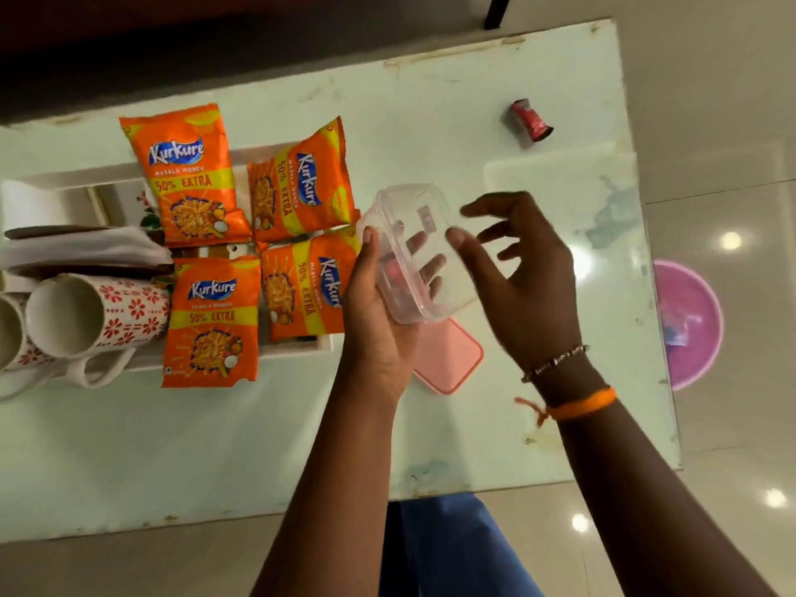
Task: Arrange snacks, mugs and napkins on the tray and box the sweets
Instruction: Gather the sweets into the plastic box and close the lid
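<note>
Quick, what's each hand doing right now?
Left hand: grip closed around the clear box, held above the table.
Right hand: open, fingers spread, holding nothing.

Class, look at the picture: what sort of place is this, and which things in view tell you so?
Probably a home living or dining room. A glass-topped table stands on a glossy tiled floor, and it holds a serving tray with Kurkure snack packets and floral mugs, household hospitality items.

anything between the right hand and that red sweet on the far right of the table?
Nothing visible. The right hand is open beside the clear box, which the left hand holds. From there to the red sweet only bare table shows. The pink lid lies nearer the person, off that line.
</note>
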